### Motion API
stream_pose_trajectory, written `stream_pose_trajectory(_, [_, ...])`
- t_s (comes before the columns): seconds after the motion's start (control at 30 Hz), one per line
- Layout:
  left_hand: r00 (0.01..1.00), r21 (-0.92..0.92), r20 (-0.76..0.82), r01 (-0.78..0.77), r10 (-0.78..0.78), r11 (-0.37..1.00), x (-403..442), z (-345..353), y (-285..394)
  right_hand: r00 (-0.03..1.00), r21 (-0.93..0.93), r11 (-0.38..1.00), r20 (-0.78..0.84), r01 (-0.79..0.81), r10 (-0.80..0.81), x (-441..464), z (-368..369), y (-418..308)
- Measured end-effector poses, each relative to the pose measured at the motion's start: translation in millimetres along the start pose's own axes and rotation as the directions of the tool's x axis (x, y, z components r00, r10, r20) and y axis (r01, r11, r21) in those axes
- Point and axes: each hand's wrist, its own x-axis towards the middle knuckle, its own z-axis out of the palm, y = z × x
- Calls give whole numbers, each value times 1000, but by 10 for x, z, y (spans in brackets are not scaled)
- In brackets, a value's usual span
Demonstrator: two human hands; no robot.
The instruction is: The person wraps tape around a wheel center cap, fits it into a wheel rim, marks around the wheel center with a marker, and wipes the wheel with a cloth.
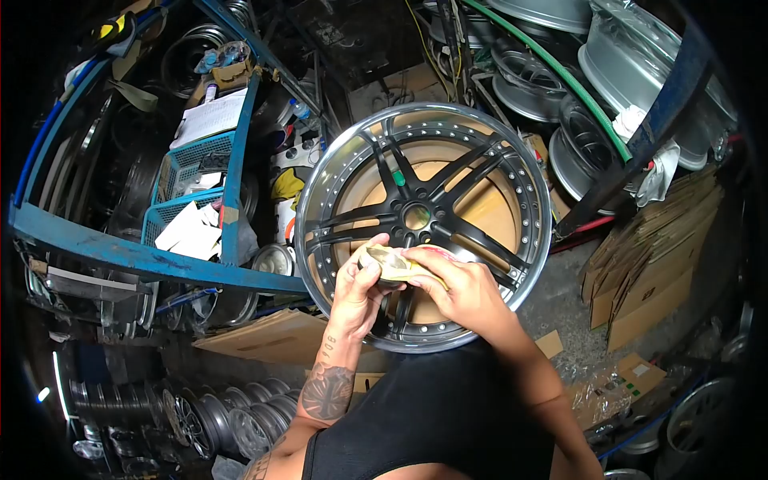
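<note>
In front of me lies a wheel rim with black twin spokes, a polished lip and a ring of small bolts. Above its near spokes, my left hand is closed around a small round part, dark at the side and shiny on its face; it looks like a center cap. A yellow cloth is pinched in my right hand and touches that part. Some red shows by the right fingers, too small to make out. A green mark sits on one spoke.
To the left, a blue metal rack holds blue baskets with papers. Silver rims are stacked at the upper right beside a green hose. Flattened cardboard leans on the right. More rims lie at the lower left.
</note>
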Motion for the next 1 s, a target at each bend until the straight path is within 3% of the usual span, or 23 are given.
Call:
stream_pose_trajectory(0.13, [1000,-19,7,9,-9,1000,-11,52,28,999,17,999,22,-32,32,6,-46,-52])
stream_pose_trajectory(0.37, [982,79,90,-171,164,982,-43,84,90,995,-60,997,79,-56,61,-49,-166,-251])
stream_pose_trajectory(0.47, [987,45,92,-139,134,989,-48,93,88,999,-131,991,40,29,-24,-17,-155,-246])
stream_pose_trajectory(0.77, [990,-20,104,-93,95,995,-83,93,76,1000,-71,997,-7,24,-24,-8,-138,-221])
stream_pose_trajectory(0.87, [993,-47,112,-36,41,998,-76,92,67,983,-132,979,-83,155,-166,-15,-49,-58])
stream_pose_trajectory(1.0, [992,-72,124,-5,14,997,-66,42,-5,983,-220,962,-58,160,-176,-7,-79,-50])
